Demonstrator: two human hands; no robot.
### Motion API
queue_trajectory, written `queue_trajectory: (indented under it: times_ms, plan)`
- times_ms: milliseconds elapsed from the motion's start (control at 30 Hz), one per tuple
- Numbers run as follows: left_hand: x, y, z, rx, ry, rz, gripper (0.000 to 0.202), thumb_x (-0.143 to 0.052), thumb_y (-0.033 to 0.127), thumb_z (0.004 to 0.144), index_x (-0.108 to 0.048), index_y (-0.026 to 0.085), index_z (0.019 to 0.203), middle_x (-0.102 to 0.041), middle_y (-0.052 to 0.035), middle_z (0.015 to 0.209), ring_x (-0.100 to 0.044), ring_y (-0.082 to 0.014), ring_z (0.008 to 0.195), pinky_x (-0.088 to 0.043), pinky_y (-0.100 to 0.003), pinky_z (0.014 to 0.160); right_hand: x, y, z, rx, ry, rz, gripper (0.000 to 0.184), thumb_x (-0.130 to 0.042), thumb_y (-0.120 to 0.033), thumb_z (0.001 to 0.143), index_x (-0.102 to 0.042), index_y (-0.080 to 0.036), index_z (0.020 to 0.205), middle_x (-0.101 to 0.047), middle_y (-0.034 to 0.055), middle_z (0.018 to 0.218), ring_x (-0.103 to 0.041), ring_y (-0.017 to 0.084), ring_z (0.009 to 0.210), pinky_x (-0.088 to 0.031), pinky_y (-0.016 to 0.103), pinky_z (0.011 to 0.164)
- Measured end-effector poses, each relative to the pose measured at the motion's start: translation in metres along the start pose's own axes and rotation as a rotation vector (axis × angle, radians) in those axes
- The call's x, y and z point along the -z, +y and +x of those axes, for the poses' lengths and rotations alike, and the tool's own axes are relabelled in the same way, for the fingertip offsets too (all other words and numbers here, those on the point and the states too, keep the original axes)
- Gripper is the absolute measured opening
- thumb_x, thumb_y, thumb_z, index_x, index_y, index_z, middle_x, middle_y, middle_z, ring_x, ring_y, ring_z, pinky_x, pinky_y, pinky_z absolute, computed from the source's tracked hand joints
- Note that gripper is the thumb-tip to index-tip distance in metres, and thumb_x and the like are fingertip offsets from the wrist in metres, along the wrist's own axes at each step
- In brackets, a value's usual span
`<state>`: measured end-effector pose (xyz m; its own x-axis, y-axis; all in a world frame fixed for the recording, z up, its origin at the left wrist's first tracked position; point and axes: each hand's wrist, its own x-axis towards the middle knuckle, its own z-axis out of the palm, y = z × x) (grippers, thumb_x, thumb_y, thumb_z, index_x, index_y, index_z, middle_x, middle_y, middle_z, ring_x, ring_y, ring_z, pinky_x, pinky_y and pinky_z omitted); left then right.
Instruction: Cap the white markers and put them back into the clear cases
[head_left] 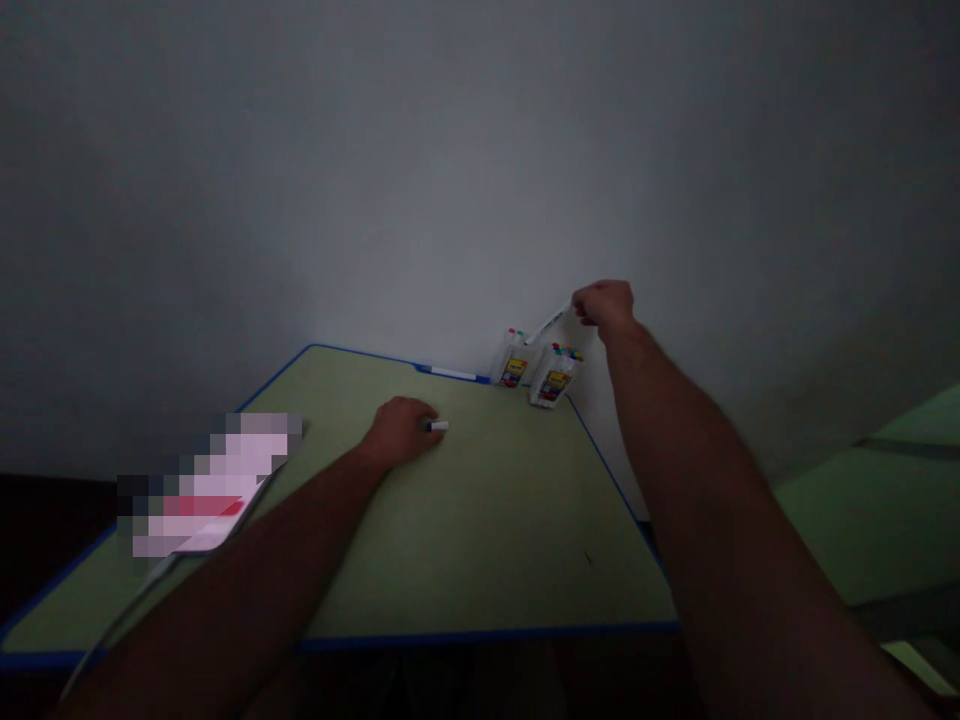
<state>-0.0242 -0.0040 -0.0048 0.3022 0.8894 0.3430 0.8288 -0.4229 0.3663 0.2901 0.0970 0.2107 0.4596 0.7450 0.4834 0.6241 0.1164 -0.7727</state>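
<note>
My left hand [399,430] rests as a fist on the green table [480,540], closed on a white marker whose dark-banded tip [438,426] sticks out to the right. My right hand [604,306] is raised near the wall at the table's far right corner, pinching a white marker [547,323] that slants down to the left. Just below it stand two white marker packs, one [511,361] on the left and one [553,377] on the right with coloured caps showing.
Another marker [453,374] lies along the table's far edge by the grey wall. A blurred-out flat item [206,485] with a cable lies at the table's left. A second green table [885,500] stands to the right. The room is dim.
</note>
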Motion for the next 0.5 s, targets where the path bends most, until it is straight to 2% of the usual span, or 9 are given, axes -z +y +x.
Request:
queue_trajectory:
  times_ms: [233,500]
  plan:
    - [0.000,0.000,-0.001,-0.020,0.010,-0.018,0.034,-0.062,0.047,0.076,-0.075,0.024,0.098,-0.073,-0.0080,0.107,-0.063,-0.0284,0.105,-0.044,-0.040,0.094,-0.024,0.017,0.006,0.027,-0.130,-0.168,0.009,-0.069,-0.003,0.061,-0.063,-0.010,0.062,-0.055,0.0041,0.048,-0.058,0.017,0.047,-0.055,0.034,0.053]
    - [0.000,0.000,-0.001,-0.003,0.001,-0.019,0.031,-0.062,0.048,0.077,-0.075,0.026,0.096,-0.073,-0.0064,0.105,-0.063,-0.0273,0.104,-0.043,-0.039,0.094,-0.051,0.036,0.001,0.021,-0.245,-0.234,0.010,-0.069,-0.002,0.058,-0.065,-0.012,0.060,-0.055,0.0042,0.048,-0.062,0.020,0.056,-0.055,0.035,0.059]
